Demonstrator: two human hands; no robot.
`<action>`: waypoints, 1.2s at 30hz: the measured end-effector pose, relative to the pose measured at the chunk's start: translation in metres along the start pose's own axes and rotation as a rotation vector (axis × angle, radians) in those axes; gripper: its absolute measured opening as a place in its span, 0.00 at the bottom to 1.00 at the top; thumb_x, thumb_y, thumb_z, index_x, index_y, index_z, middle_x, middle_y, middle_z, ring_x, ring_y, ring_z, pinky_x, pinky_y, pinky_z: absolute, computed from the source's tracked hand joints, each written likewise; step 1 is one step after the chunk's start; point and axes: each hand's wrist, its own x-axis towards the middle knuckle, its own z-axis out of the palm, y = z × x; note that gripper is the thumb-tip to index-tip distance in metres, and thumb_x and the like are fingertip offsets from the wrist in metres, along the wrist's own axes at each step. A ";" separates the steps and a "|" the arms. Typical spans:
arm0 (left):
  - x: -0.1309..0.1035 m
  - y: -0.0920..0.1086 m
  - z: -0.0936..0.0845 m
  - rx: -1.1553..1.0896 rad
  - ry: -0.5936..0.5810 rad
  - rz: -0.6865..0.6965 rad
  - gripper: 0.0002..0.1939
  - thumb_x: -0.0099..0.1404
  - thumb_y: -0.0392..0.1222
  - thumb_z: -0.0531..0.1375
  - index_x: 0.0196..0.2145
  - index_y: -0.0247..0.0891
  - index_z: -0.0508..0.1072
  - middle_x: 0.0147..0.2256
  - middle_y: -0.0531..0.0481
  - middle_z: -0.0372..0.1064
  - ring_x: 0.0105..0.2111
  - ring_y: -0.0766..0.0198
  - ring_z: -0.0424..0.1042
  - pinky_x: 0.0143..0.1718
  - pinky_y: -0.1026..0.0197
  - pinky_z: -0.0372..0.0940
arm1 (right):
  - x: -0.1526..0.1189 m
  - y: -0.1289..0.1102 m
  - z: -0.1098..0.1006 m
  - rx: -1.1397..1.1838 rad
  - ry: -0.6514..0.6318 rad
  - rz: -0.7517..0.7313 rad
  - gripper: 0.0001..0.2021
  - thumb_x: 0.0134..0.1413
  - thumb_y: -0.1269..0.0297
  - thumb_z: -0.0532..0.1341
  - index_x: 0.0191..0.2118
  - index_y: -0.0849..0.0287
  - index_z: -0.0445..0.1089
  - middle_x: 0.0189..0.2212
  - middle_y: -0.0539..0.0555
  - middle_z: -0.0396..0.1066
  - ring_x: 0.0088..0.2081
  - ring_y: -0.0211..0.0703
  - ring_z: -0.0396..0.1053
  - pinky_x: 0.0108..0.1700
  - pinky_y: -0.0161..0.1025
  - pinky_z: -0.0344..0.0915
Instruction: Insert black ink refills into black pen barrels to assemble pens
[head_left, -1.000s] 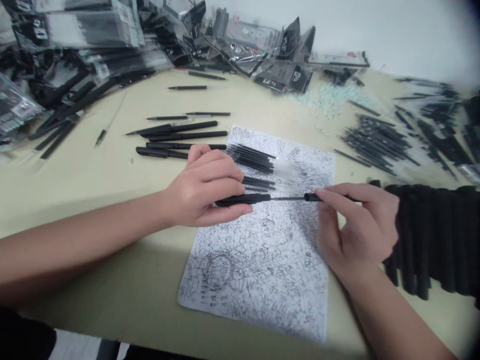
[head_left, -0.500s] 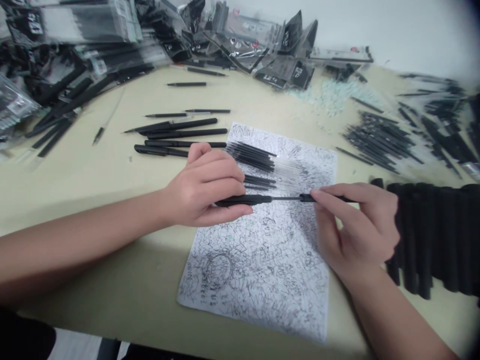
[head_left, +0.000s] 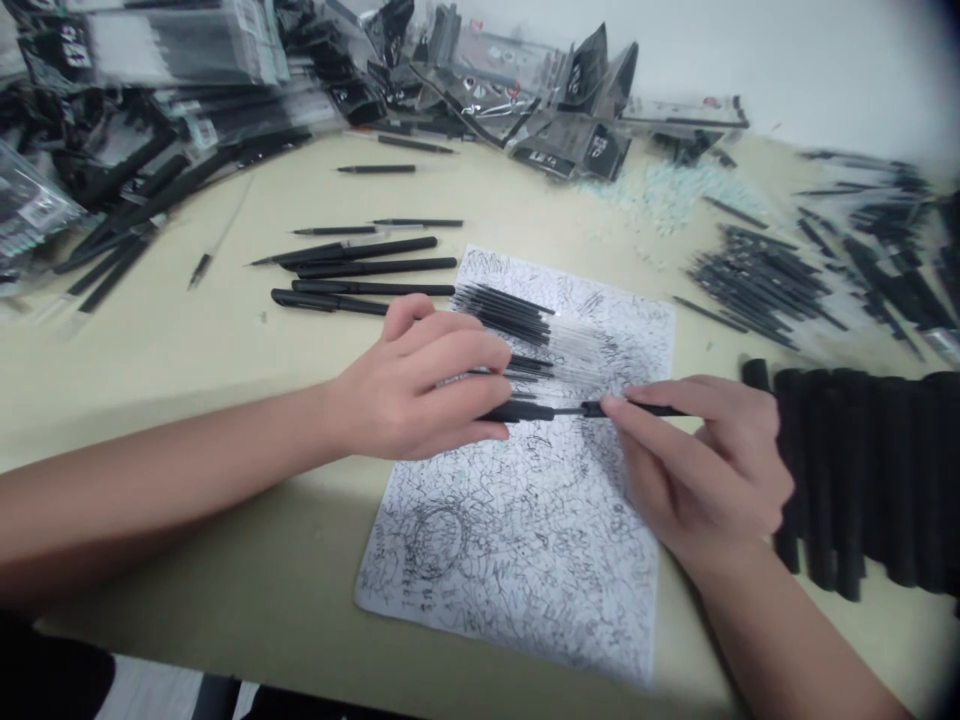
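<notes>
My left hand point(head_left: 431, 385) is closed round the black front part of a pen point(head_left: 529, 411), its fingers hiding most of it. From that part a thin dark rod point(head_left: 568, 411), which looks like the refill, runs to the right into a slim black pen barrel point(head_left: 596, 409). My right hand point(head_left: 712, 470) pinches this barrel between thumb and fingers. The two pen parts lie in line, a short gap apart. Just beyond my left fingers, a bundle of black-ended refills point(head_left: 506, 312) rests on a scribbled sheet of paper point(head_left: 517, 560).
Several black pens point(head_left: 375, 268) lie left of the paper. At the right are a pile of refills point(head_left: 757, 275) and a row of thick black tubes point(head_left: 847, 480). Plastic packaging point(head_left: 517, 90) and pale green bits point(head_left: 690, 190) cover the table's back.
My right hand has moved left with the barrel, and my left hand slightly right. The stretch of rod showing between the two pen parts is shorter.
</notes>
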 end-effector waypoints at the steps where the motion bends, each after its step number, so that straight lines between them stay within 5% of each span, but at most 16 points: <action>1: 0.001 0.001 0.000 0.024 0.014 0.043 0.12 0.70 0.53 0.58 0.37 0.42 0.70 0.39 0.48 0.76 0.40 0.59 0.74 0.40 0.53 0.58 | 0.000 -0.001 0.000 0.014 -0.009 -0.006 0.21 0.53 0.79 0.63 0.48 0.47 0.74 0.36 0.51 0.74 0.33 0.43 0.72 0.35 0.45 0.67; 9: 0.003 0.003 0.000 0.134 0.105 0.271 0.02 0.65 0.36 0.61 0.34 0.41 0.71 0.42 0.54 0.77 0.43 0.60 0.74 0.44 0.52 0.58 | 0.004 -0.015 -0.009 0.157 -0.061 -0.008 0.15 0.53 0.77 0.67 0.44 0.52 0.75 0.34 0.50 0.78 0.34 0.44 0.73 0.35 0.45 0.64; 25: 0.006 0.004 0.003 0.188 0.184 0.293 0.05 0.68 0.42 0.59 0.33 0.47 0.67 0.43 0.65 0.77 0.47 0.64 0.75 0.51 0.51 0.55 | -0.005 -0.022 -0.021 0.188 -0.118 -0.117 0.11 0.51 0.78 0.68 0.39 0.57 0.77 0.40 0.54 0.78 0.34 0.43 0.74 0.35 0.44 0.69; 36: 0.005 0.004 0.005 0.125 0.217 0.317 0.03 0.65 0.42 0.60 0.33 0.45 0.68 0.43 0.60 0.78 0.46 0.62 0.75 0.59 0.51 0.50 | -0.002 -0.029 -0.026 0.194 -0.178 -0.096 0.10 0.53 0.78 0.67 0.39 0.58 0.76 0.39 0.55 0.77 0.36 0.44 0.76 0.37 0.46 0.72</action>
